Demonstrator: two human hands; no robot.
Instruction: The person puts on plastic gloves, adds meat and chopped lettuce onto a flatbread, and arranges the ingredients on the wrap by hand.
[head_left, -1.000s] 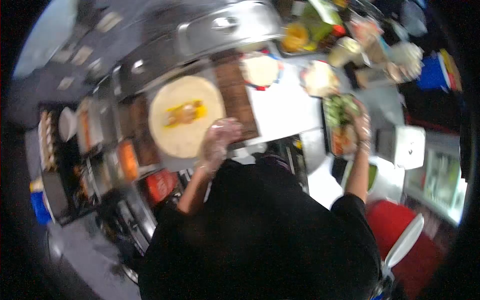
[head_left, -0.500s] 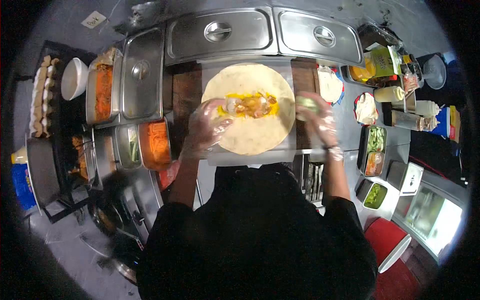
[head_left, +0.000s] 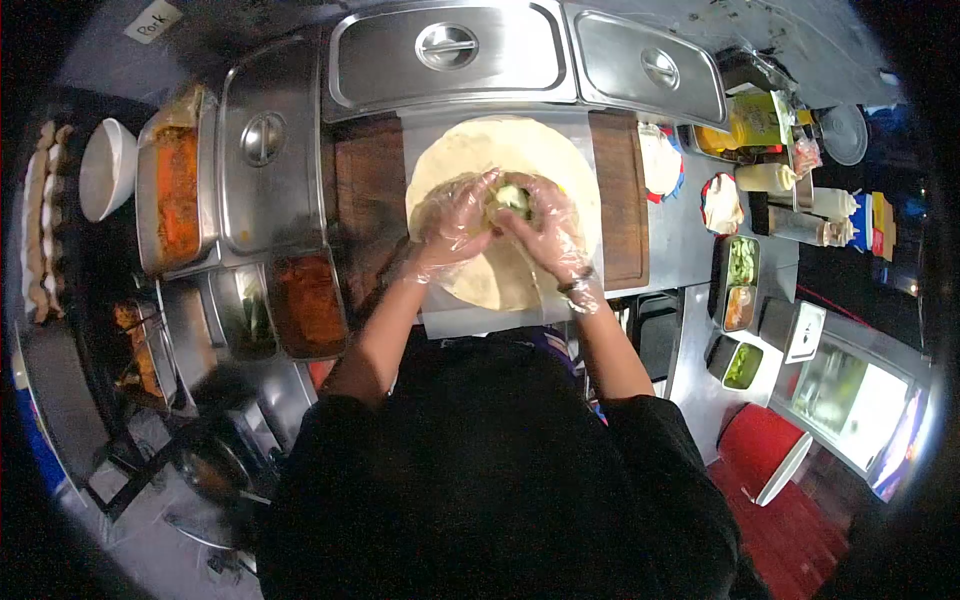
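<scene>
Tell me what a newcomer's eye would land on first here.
Probably the large round flatbread in the middle, with the left hand and right hand, in clear gloves, cupped around pale green pieces above it. Next, perhaps, the shiny metal lids beyond the board, and the red tub at lower right.

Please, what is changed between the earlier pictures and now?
The right hand moved left, bringing green pieces over the middle of the flatbread. The left hand moved inward to meet it around them. Whether the right grip has let go is unclear. The flatbread stayed flat on its paper.
</scene>
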